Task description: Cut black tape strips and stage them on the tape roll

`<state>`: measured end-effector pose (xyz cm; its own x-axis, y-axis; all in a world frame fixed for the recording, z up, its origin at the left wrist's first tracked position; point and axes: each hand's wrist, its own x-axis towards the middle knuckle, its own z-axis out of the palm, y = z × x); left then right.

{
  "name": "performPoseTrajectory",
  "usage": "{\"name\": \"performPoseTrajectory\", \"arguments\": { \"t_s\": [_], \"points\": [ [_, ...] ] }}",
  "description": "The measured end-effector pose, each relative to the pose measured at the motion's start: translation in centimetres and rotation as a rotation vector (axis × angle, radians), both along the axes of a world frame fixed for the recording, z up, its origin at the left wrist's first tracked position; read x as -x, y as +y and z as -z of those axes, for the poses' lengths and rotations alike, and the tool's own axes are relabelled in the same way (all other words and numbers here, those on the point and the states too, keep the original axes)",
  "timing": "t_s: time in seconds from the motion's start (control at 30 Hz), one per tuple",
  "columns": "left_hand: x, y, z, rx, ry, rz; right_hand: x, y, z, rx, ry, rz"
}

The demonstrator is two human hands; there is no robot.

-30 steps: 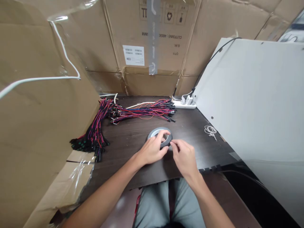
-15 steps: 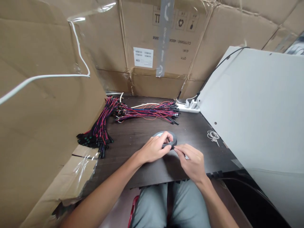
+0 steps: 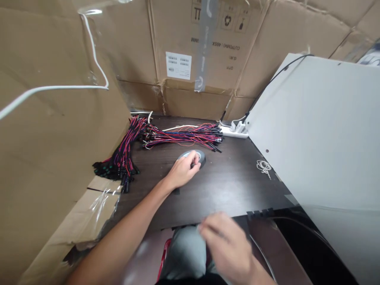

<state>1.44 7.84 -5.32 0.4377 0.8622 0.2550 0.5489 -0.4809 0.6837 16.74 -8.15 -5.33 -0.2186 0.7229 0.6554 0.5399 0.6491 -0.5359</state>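
Two bundles of red, blue and black wires lie on the dark wood-grain tabletop (image 3: 231,186): one bundle (image 3: 184,136) stretches across just behind the grey roll of tape (image 3: 192,157), the other (image 3: 123,152) runs off to the roll's left toward the table edge. Brown cardboard walls (image 3: 53,158) close in the space behind and to the left of the roll, a white slanted panel (image 3: 320,134) stands to its right, and a white power strip (image 3: 236,130) sits behind it at the panel's foot. A small tangle of white thread (image 3: 263,166) lies to the right of the roll.

Left hand (image 3: 182,172) rests on the tape roll, fingers curled over its near rim, pressing it flat to the table. Right hand (image 3: 227,247) is blurred, well nearer than the roll, past the table's front edge over the lap; whether it holds anything cannot be told.

Half a second ago the right hand was pinching at the roll's right side; it has since pulled back, and the roll has shifted away toward the wires.
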Motion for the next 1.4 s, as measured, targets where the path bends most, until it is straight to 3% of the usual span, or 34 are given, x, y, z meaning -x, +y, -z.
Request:
{"name": "performPoseTrajectory", "arguments": {
  "t_s": [0.1,0.17,0.27,0.37,0.5,0.67,0.9,1.03,1.23,1.4],
  "points": [
    [-0.1,0.0,0.1,0.004,0.079,0.064,-0.6,-1.4,1.8,0.237,0.362,0.133],
    [-0.4,-0.2,0.1,0.007,0.15,0.11,-1.2,-2.0,4.0,0.421,0.665,0.285],
    [-0.6,-0.3,0.1,0.023,0.195,0.141,-2.0,-2.5,7.6,0.54,1.202,0.501],
    [-0.6,-0.1,0.1,0.031,0.189,0.155,-2.6,-2.6,10.0,0.603,1.509,0.515],
    [-0.6,0.2,0.1,0.047,0.174,0.171,-3.3,-2.3,11.5,0.607,1.652,0.459],
    [-0.7,0.4,0.2,0.064,0.176,0.173,-3.3,-2.6,11.1,0.634,1.74,0.29],
    [-0.8,0.6,0.3,0.041,0.17,0.178,-2.3,-3.7,9.5,0.624,2.034,0.262],
    [-0.9,0.4,0.0,0.039,0.168,0.176,-2.4,-3.8,8.9,0.619,1.996,0.363],
    [-0.9,0.4,0.0,0.036,0.168,0.18,-3.4,-2.6,6.8,0.485,1.67,0.595],
    [-0.8,0.5,0.1,0.044,0.178,0.174,-3.3,-1.3,5.8,0.483,1.487,0.744]
  ]
}}
